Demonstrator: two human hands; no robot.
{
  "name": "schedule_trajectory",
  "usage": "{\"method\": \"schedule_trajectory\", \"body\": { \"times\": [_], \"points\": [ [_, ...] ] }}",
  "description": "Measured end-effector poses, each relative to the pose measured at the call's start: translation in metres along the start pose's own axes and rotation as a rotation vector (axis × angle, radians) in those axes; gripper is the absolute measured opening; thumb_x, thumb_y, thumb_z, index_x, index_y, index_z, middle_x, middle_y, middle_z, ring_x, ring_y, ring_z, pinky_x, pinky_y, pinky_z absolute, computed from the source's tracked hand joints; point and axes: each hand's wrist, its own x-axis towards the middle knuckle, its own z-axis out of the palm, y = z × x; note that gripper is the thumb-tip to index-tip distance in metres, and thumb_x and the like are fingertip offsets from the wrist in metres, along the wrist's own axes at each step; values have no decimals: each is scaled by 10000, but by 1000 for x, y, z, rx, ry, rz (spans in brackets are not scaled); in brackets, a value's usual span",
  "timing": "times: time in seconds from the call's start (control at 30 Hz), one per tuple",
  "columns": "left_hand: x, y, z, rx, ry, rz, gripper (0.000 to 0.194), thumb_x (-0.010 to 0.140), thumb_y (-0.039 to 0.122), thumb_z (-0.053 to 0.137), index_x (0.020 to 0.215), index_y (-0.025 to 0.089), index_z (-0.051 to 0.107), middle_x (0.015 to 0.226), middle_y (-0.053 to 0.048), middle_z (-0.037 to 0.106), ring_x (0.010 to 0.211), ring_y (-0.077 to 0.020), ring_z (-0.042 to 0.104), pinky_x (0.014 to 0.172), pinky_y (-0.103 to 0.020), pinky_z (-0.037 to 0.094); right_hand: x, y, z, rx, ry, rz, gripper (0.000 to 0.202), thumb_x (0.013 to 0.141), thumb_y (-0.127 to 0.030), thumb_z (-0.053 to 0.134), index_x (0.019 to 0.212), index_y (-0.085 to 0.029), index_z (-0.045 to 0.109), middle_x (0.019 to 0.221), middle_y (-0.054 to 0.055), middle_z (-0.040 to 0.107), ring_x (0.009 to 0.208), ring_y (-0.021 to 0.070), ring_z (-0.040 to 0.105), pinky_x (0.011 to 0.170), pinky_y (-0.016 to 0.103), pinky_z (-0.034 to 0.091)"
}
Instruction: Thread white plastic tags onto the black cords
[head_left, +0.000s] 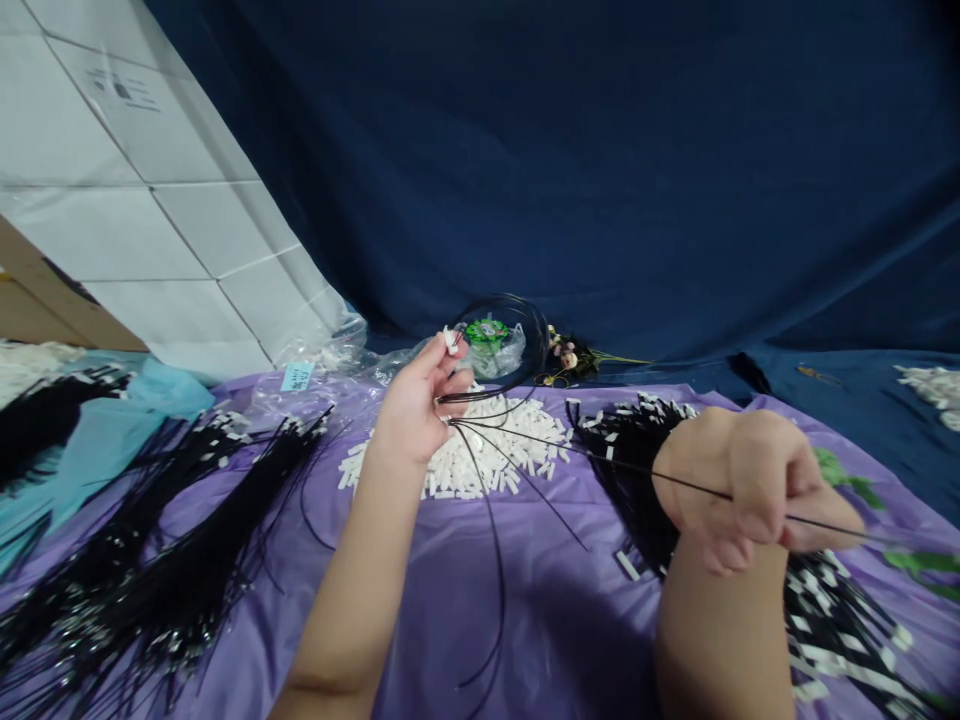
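My left hand (420, 405) is curled around several thin black cords (495, 560), whose ends hang down over the purple sheet. A small white piece (451, 340) sits at its fingertips. Behind this hand the cords bend into a large loop (545, 345). My right hand (757, 490) is closed on one black cord (615, 461), stretched taut from the left hand and running on past the right fingers. Below and behind the left hand lies a heap of small white tube-like pieces (487, 450).
Bundles of black cords with white ends (225, 530) lie at left; another bundle (637, 450) is partly hidden behind my right hand. Purple sheeting (420, 610) covers the surface. Clear plastic bags (330, 375), dried flowers (570, 355), white boxes (180, 230) and a dark blue curtain (562, 170) stand behind.
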Motion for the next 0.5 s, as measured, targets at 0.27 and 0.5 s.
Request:
{"method": "schedule_trajectory", "body": {
  "times": [0.27, 0.5],
  "points": [
    [0, -28, 11, 288, 172, 263, 194, 787, 340, 693, 829, 193, 573, 913, 23, 585, 453, 4, 408, 340, -121, 163, 21, -24, 32, 651, -122, -210, 167, 843, -388, 695, 883, -254, 787, 703, 25, 556, 660, 134, 625, 600, 270, 573],
    [-9, -36, 18, 378, 41, 184, 222, 805, 387, 677, 831, 184, 590, 834, 14, 547, 443, -5, 390, 344, -136, 146, 27, -18, 58, 159, 55, -63, 155, 850, -131, 669, 946, -222, 750, 710, 7, 584, 605, 94, 527, 484, 231, 387]
  ]
}}
